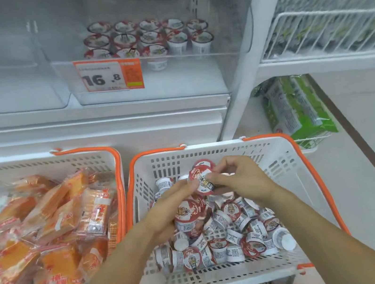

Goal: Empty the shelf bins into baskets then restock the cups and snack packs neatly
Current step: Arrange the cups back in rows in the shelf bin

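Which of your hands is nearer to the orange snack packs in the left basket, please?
Left. The left hand is in the cup basket nearest the orange snack packs; the right hand is farther right.

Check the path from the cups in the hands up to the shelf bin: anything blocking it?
Nothing visible blocks it. Both hands, left hand and right hand, hold cups over the basket; the clear bin is open above, with free space right of the standing cups.

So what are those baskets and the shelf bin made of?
The baskets look like moulded plastic: matte white slotted walls with orange rims. The shelf bin seems clear, glossy plastic, perhaps acrylic, since the cups show through it.
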A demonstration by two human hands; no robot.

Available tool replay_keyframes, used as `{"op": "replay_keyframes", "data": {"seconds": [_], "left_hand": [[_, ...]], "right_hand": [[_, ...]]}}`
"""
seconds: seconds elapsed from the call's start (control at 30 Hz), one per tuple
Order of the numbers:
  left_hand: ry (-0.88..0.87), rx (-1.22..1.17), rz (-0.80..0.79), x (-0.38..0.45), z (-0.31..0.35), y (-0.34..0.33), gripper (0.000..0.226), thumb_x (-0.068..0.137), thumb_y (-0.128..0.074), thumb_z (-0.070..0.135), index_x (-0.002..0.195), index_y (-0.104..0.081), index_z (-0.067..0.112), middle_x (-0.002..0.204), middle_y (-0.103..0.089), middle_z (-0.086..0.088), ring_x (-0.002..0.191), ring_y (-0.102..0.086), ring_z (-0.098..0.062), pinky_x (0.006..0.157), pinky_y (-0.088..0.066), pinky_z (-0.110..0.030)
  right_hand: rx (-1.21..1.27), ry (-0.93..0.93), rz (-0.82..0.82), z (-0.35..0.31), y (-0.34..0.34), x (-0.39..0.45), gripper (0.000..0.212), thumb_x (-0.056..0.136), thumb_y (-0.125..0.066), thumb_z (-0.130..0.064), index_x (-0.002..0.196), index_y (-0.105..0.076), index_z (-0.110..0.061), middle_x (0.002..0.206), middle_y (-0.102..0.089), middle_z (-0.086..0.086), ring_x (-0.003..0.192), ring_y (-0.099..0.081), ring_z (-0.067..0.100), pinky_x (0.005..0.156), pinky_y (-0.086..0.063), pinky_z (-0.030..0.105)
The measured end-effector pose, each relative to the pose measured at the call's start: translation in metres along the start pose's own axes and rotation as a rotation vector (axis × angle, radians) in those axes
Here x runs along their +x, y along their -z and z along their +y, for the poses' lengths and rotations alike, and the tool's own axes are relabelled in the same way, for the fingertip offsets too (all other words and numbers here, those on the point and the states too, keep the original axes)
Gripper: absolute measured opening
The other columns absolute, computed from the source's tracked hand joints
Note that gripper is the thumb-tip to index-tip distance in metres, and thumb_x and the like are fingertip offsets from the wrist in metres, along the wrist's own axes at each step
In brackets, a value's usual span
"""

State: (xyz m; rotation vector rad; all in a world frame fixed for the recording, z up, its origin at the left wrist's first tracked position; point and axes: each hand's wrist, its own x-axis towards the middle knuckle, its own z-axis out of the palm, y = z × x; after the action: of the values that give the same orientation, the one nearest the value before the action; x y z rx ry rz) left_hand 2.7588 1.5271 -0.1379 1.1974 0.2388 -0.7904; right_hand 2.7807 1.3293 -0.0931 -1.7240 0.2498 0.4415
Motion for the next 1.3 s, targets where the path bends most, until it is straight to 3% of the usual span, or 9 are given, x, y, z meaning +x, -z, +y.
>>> {"op": "replay_keyframes", "data": {"seconds": [0.1,0.27,0.43,0.53,0.7,0.9,1.0,1.1,1.3], "left_hand": [[-0.066,0.188,0.112,-0.021,0.031,-0.004,0.101,0.057,-0.082,0.073,0.143,-0.047,0.033,0.143,-0.056,0.000,0.131,-0.052,-0.023,0.110,-0.041,-0.054],[-0.241,0.342,0.145,-0.059,0.081,0.002,0.036,0.088,-0.066,0.050,0.120,-0.068,0.033,0.117,-0.072,0.011,0.110,-0.066,-0.006,0.106,-0.046,-0.041],[-0.329,0.477,0.197,-0.095,0.137,0.007,0.047,0.080,-0.066,0.067,0.116,-0.070,0.036,0.111,-0.074,0.008,0.105,-0.070,-0.014,0.099,-0.052,-0.046],[-0.387,0.489,0.254,-0.109,0.176,0.005,0.036,0.085,-0.066,0.056,0.108,-0.074,0.029,0.101,-0.077,0.001,0.095,-0.074,-0.021,0.094,-0.056,-0.047],[-0.414,0.436,0.224,-0.123,0.224,0.002,0.027,0.090,-0.064,0.047,0.101,-0.075,0.025,0.083,-0.077,-0.002,0.073,-0.074,-0.025,0.063,-0.057,-0.035],[-0.340,0.396,0.256,-0.103,0.252,0.004,0.036,0.088,-0.068,0.048,0.110,-0.069,0.020,0.087,-0.074,-0.009,0.058,-0.070,-0.026,0.043,-0.049,-0.025],[-0.306,0.309,0.254,-0.091,0.257,0.002,0.034,0.089,-0.070,0.044,0.109,-0.067,0.017,0.085,-0.073,-0.011,0.057,-0.070,-0.027,0.044,-0.052,-0.029],[-0.245,0.277,0.252,-0.081,0.260,0.002,0.032,0.089,-0.071,0.042,0.109,-0.065,0.018,0.094,-0.073,-0.013,0.062,-0.072,-0.027,0.053,-0.059,-0.038],[-0.181,0.277,0.194,-0.068,0.266,0.003,0.032,0.089,-0.072,0.040,0.107,-0.064,0.014,0.087,-0.071,-0.016,0.059,-0.068,-0.031,0.059,-0.060,-0.044]], "right_hand": [[0.009,0.052,-0.027,-0.028,-0.010,-0.014,0.021,0.085,-0.079,-0.012,0.090,-0.067,0.004,0.087,-0.075,0.008,0.077,-0.075,0.031,0.073,-0.062,0.035],[0.059,0.131,-0.085,-0.075,-0.024,-0.032,0.035,0.081,-0.080,-0.024,0.089,-0.061,0.004,0.094,-0.073,0.020,0.083,-0.075,0.036,0.078,-0.062,0.043],[0.158,0.205,-0.040,-0.125,-0.044,-0.039,0.044,0.075,-0.080,-0.028,0.097,-0.053,-0.001,0.090,-0.074,0.025,0.078,-0.075,0.036,0.070,-0.062,0.036],[0.253,0.241,-0.053,-0.164,-0.048,-0.032,0.064,0.064,-0.081,-0.030,0.112,-0.050,-0.002,0.097,-0.069,0.031,0.070,-0.072,0.036,0.064,-0.060,0.034],[0.228,0.276,-0.052,-0.219,-0.040,-0.008,0.025,0.089,-0.071,-0.015,0.106,-0.058,-0.002,0.076,-0.069,0.019,0.061,-0.065,0.024,0.058,-0.057,0.029],[-0.100,0.250,0.293,-0.260,-0.009,0.076,0.010,0.097,-0.062,-0.006,0.103,-0.056,-0.001,0.101,-0.069,0.029,0.069,-0.072,0.031,0.060,-0.062,0.036],[-0.176,0.040,0.278,-0.261,-0.004,0.116,0.021,0.097,-0.059,0.002,0.115,-0.057,0.012,0.095,-0.069,0.025,0.065,-0.070,0.030,0.057,-0.063,0.039],[-0.264,-0.080,0.219,-0.253,-0.013,0.136,0.020,0.099,-0.054,0.004,0.119,-0.058,0.007,0.080,-0.068,0.014,0.064,-0.068,0.024,0.062,-0.061,0.037],[-0.610,0.047,0.360,-0.253,-0.005,0.128,0.021,0.098,-0.059,-0.014,0.113,-0.065,-0.001,0.106,-0.069,0.015,0.076,-0.063,0.021,0.052,-0.047,0.021]]}}
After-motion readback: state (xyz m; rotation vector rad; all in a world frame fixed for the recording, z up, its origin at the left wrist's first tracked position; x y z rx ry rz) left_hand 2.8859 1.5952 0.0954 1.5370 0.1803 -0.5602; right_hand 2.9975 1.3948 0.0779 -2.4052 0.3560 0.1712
